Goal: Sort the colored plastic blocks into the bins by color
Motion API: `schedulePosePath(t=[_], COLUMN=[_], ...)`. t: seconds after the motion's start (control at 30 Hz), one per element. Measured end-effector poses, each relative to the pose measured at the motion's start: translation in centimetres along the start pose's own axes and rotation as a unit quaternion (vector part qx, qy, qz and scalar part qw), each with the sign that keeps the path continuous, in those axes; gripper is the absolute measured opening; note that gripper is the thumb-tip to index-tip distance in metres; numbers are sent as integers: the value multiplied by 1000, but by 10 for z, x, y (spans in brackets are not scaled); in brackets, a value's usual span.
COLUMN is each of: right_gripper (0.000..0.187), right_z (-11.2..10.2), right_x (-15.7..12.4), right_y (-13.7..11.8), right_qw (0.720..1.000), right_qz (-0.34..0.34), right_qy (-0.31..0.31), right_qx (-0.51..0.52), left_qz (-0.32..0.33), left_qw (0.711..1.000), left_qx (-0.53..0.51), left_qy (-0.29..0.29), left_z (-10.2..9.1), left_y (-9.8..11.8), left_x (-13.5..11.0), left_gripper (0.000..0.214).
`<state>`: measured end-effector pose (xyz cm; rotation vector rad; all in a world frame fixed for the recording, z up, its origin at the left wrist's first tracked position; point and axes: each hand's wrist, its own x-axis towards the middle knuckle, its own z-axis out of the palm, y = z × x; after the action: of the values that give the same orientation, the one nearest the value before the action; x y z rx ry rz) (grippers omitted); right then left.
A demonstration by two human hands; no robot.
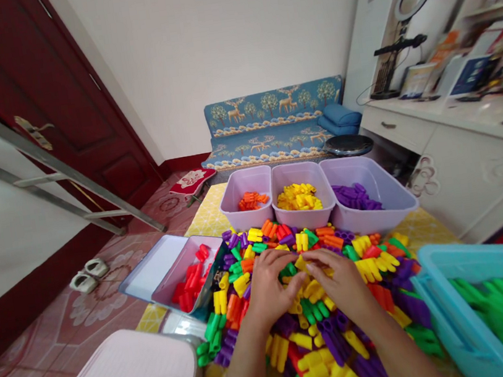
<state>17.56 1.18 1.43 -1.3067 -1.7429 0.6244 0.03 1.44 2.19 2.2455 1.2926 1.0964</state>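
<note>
Head view: I see my left hand [269, 286] and right hand [344, 285] side by side, fingers curled down into the pile of coloured tube pieces [371, 265] on the table; whether either grips one I cannot tell; three lilac bins [305, 217] stand just behind.

I count five bins. Three are lilac and stand in a row: the orange-piece bin [245, 219], the yellow-piece bin [305, 219] and the purple-piece bin [380, 218]. A fourth lilac one is the red-piece bin [178, 262], and there is one blue bin [441, 311]. I see two hands, the left hand [270, 292] and the right hand [344, 284]. There is one pile of loose pieces [374, 258], too many for me to count. Two slippers [88, 275] are also in view.
</note>
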Motion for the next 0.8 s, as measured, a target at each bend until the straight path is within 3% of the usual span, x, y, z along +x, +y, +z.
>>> schedulePosePath(t=[0.2, 0.4, 0.57, 0.8], right_gripper=[22, 32, 37, 38], right_z=[-14, 2, 10, 13], right_x=[1, -3, -5, -6], right_y=[7, 4, -3, -13], right_qw=[993, 996, 996, 997], right_qz=[34, 5, -4, -4], right_qy=[14, -31, -33, -45], right_qx=[-112, -86, -77, -56], left_qz=[-6, -25, -23, 43], left_qw=[997, 996, 999, 986], left_qx=[65, 78, 28, -131], left_qy=[-38, -18, 25, 92], left_z=[0, 5, 8, 15], left_y=[2, -8, -15, -12], left_x=[-3, -2, -3, -5], left_gripper=[50, 59, 41, 15])
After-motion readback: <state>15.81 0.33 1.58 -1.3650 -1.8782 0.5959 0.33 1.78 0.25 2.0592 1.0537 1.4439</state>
